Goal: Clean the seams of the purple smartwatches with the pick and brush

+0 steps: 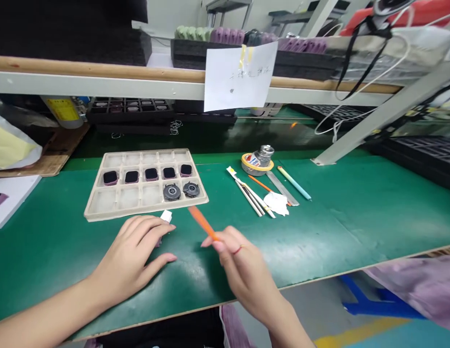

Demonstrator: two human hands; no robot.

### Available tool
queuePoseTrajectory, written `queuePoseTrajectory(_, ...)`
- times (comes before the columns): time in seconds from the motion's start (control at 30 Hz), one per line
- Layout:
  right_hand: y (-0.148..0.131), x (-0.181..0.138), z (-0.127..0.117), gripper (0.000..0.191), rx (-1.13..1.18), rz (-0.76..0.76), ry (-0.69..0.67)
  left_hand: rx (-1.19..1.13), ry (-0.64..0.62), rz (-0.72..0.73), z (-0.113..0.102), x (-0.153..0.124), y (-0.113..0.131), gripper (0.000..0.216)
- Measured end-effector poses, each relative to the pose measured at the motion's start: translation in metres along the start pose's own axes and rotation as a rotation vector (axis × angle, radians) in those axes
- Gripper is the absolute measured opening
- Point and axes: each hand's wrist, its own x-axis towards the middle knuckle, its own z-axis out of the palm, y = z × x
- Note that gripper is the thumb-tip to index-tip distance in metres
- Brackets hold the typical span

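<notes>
My right hand (243, 266) pinches an orange flat-tipped stick (203, 223) between thumb and fingers, its tip pointing up and left toward the tray. My left hand (140, 249) rests over the green table with its fingers stretched and the thumb apart. A small white piece (166, 216) pokes out beyond its fingers, and a bit of something purple shows under them, mostly hidden. Just behind lies a beige compartment tray (147, 153). Its middle row holds several square watch bodies (151, 174) with dark screens; two round black watch parts (172, 192) sit in the front row.
To the right lie pale sticks (252, 197), a crumpled white wipe (276, 203), a metal ruler (282, 187) and a light blue pen (294, 183). A small metal bottle (264, 154) stands by a yellow-rimmed tub (252, 167). A shelf (138, 82) with a hanging paper (239, 79) spans the back.
</notes>
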Motion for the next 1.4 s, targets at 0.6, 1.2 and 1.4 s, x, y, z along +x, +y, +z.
queuePoseTrajectory(0.6,0.074,0.066,-0.099,0.024,-0.602,0.339,0.097,-0.689,-0.311,-0.400,-0.004,0.013,0.032,0.034)
queuePoseTrajectory(1.2,0.074,0.099,-0.057,0.019,-0.627,0.346,-0.181,-1.200,-0.251,-0.586,-0.007,0.058,0.027,0.050)
queuePoseTrajectory(1.4,0.016,0.087,-0.039,0.037,-0.128,0.017,-0.103,-1.241,-0.098,-0.637,-0.006,0.054,0.023,0.044)
